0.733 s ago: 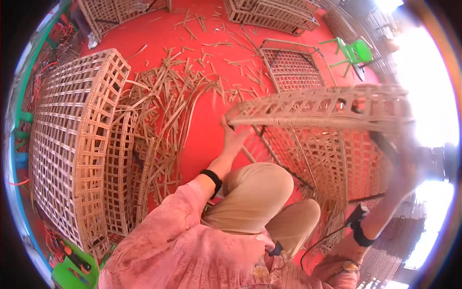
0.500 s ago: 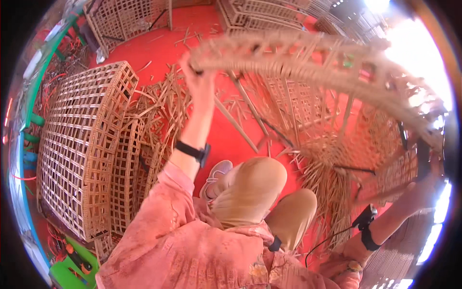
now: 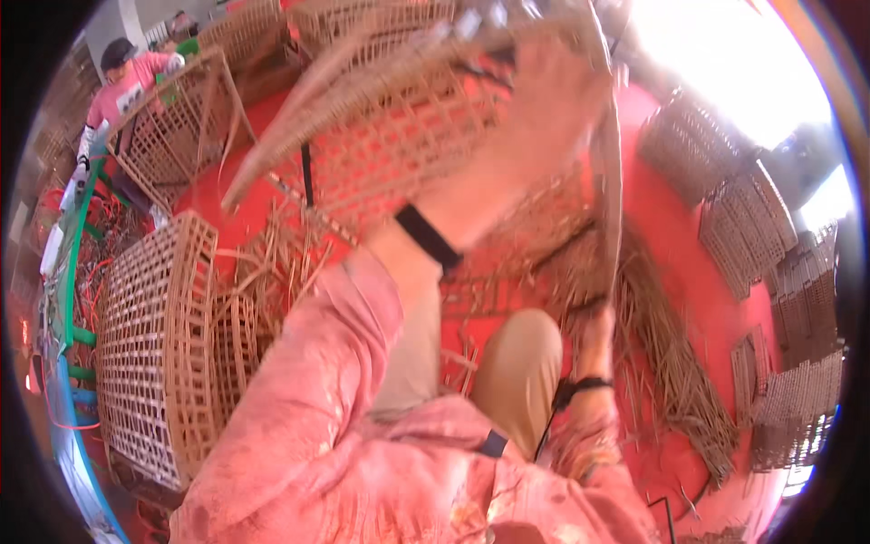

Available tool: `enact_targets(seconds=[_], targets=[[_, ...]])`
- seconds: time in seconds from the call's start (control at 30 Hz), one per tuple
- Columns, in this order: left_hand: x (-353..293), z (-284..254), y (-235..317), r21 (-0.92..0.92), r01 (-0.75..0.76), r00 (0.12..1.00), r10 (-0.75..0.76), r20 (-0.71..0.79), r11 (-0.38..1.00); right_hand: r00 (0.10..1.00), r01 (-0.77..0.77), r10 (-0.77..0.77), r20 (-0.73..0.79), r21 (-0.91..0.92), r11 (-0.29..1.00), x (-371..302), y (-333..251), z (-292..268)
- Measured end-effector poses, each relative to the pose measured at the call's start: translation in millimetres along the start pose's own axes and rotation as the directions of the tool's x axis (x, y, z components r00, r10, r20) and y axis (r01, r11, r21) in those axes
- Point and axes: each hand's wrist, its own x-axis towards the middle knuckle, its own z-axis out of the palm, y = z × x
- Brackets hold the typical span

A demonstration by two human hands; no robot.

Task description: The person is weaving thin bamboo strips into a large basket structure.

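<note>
A large openwork woven basket (image 3: 390,150) of tan strips is tilted up in front of me, with dark bands on its frame. My left hand (image 3: 566,95) reaches across to its far right corner. The fingers there are smeared by motion, so their grip does not show. My right hand (image 3: 595,334) is closed round the near end of the basket's right edge (image 3: 609,199), above my right knee. Both wrists wear black bands. Under and beyond the basket, loose strips lie on the red floor.
At the left stand several nested woven baskets (image 3: 145,349), beside a green rail (image 3: 77,263). A bundle of long strips (image 3: 675,354) lies right of my knees. More woven panels (image 3: 748,222) line the right side. Far left, a person in pink (image 3: 127,91) stands by another basket (image 3: 177,127).
The basket has swung round from stretching far to the right to standing in front of me. My left hand moved right and farther out; my right hand came in toward my knees.
</note>
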Motion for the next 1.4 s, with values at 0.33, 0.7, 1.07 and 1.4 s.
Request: enact_targets(seconds=[0.33, 0.7, 1.07, 1.4], targets=[[-59.4, 52.2, 203.4, -0.040, -0.125, 0.835, 0.127, 0.536, 0.991, 0.678, -0.257, 0.659, -0.325, 0.735, 0.627, -110.8, 19.7, 44.5], [-145.1, 83.0, 366.9, -0.252, -0.053, 0.546, 0.239, 0.803, 0.966, 0.972, 0.122, -0.085, -0.218, 0.163, 0.979, -160.1, -339.9, 144.7], [-123.0, 21.4, 357.4, -0.355, -0.233, 0.247, 0.408, 0.879, 0.905, 0.904, 0.282, -0.267, -0.332, -0.005, 0.959, -217.3, -314.0, 195.2], [-76.0, -90.6, 332.9, -0.768, -0.098, 0.686, 0.602, 0.409, 0.633, 0.917, 0.297, -0.268, -0.294, 0.060, 0.953, -269.1, -297.6, 200.6]])
